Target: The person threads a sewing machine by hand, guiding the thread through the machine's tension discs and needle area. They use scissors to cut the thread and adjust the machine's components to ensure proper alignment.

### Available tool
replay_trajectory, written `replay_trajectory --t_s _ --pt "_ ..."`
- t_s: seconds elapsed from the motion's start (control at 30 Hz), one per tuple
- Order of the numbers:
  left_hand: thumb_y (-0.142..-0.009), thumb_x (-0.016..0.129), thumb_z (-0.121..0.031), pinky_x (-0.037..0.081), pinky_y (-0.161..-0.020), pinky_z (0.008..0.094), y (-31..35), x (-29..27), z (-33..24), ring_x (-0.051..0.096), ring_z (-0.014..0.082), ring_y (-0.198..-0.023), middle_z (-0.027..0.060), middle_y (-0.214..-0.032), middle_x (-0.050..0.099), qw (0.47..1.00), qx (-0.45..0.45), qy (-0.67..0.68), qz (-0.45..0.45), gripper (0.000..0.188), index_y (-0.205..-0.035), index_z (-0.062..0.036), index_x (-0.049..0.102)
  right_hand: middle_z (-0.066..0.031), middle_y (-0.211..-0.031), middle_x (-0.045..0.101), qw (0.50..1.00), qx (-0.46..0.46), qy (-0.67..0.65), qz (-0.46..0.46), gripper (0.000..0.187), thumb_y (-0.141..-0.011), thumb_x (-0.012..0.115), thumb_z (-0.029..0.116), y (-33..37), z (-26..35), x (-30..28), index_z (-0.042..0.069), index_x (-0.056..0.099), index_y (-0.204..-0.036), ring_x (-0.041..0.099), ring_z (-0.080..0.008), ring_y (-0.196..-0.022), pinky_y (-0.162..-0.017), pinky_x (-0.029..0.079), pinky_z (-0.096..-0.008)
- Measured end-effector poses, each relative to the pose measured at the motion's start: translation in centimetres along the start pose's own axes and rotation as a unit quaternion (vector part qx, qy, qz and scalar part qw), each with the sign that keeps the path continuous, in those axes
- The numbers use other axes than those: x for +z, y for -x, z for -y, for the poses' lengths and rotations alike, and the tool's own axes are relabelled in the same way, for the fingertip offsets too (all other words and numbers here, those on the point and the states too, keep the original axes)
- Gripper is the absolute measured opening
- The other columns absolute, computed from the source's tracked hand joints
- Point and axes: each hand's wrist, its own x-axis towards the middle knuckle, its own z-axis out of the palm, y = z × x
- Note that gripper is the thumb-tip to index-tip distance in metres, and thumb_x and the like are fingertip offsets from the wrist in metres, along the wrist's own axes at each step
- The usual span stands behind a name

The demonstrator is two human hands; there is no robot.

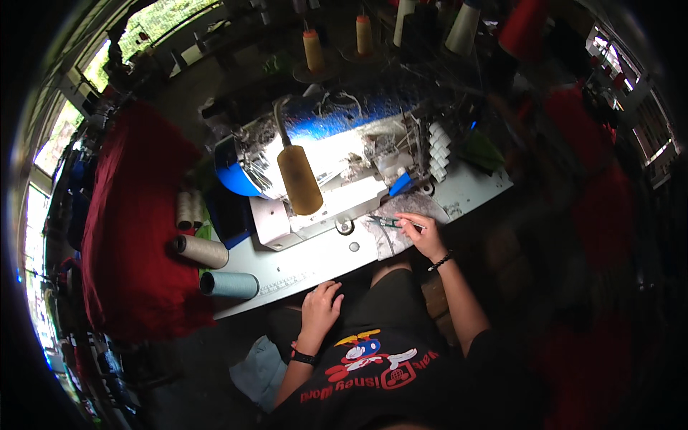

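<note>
My right hand [424, 234] is closed around a slim two-pronged tool [387, 222], like small snips or tweezers; its exact kind is too small to tell. The tool's tips point left, over a greyish lint-covered plate [393, 244] at the front of the sewing machine [337, 204]. My left hand [320, 309] holds nothing; it lies at the near edge of the white table [315, 269], fingers loosely bent and thumb apart. A lamp with a yellowish shade [299, 180] hangs over the machine and hides part of it.
A pale blue thread cone [233, 284] and a beige cone [204, 251] lie on the table's left end. Red fabric [136, 229] is heaped farther left. Yellow thread cones [313, 50] stand behind the machine. Light blue cloth [259, 369] lies below my left forearm.
</note>
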Motion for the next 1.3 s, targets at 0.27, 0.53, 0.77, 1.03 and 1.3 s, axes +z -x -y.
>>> replay_trajectory --t_s 0.27,0.53,0.77,1.03,1.3 --pt "-0.081 0.068 -0.017 0.048 -0.080 0.0351 -1.1 -3.5 -3.1 0.063 0.0259 -0.092 0.0074 -0.103 0.065 0.999 0.018 0.007 -0.040 0.025 -0.104 -0.0070 0.067 -0.0124 -0.087 0.067 0.910 0.286 -0.301 0.019 0.024 -0.092 0.058 0.019 -5.1 -2.4 -3.9 -0.002 0.062 -0.104 0.060 -0.0125 -0.063 -0.057 0.052 -0.0255" --pt "-0.075 0.075 -0.007 0.043 -0.059 0.0298 -5.1 -10.9 -7.6 0.059 0.0197 -0.058 0.0031 -0.064 0.064 0.978 0.043 0.012 -0.204 0.007 -0.072 -0.0074 0.068 -0.0148 -0.081 0.068 0.900 0.365 -0.237 0.032 0.037 -0.092 0.060 0.034 -5.2 -3.3 -4.2 -0.002 0.059 -0.098 0.064 -0.0170 -0.057 -0.051 0.052 -0.0267" --pt "-0.078 0.070 0.000 0.049 -0.061 0.0274 -4.1 -10.2 -6.9 0.062 0.0166 -0.065 0.0095 -0.084 0.066 0.982 -0.003 0.025 -0.186 0.025 -0.103 -0.0033 0.066 -0.0087 -0.055 0.059 0.922 0.339 0.073 0.171 0.052 -0.091 0.057 0.047 -6.3 -1.2 -7.1 -0.003 0.061 -0.075 0.051 -0.0126 -0.037 -0.035 0.040 -0.0268" --pt "-0.080 0.067 0.001 0.050 -0.065 0.0308 -2.3 -10.7 -5.2 0.063 0.0201 -0.070 0.0103 -0.083 0.066 0.976 -0.051 0.009 -0.212 0.021 -0.101 -0.0032 0.066 -0.0171 -0.098 0.066 0.817 0.065 0.502 -0.275 0.027 -0.086 0.060 0.025 -13.2 -10.6 -21.4 0.003 0.062 -0.100 0.063 -0.0368 -0.089 -0.077 0.050 -0.0458" --pt "-0.083 0.064 0.002 0.050 -0.062 0.0297 -2.8 -13.0 -7.3 0.063 0.0189 -0.068 0.0090 -0.078 0.065 0.960 -0.035 0.006 -0.279 0.018 -0.099 -0.0026 0.067 -0.0211 -0.116 0.060 0.799 0.135 0.574 -0.119 0.028 -0.086 0.057 0.028 -16.5 -13.0 -24.5 0.005 0.065 -0.100 0.058 -0.0381 -0.107 -0.090 0.047 -0.0474"
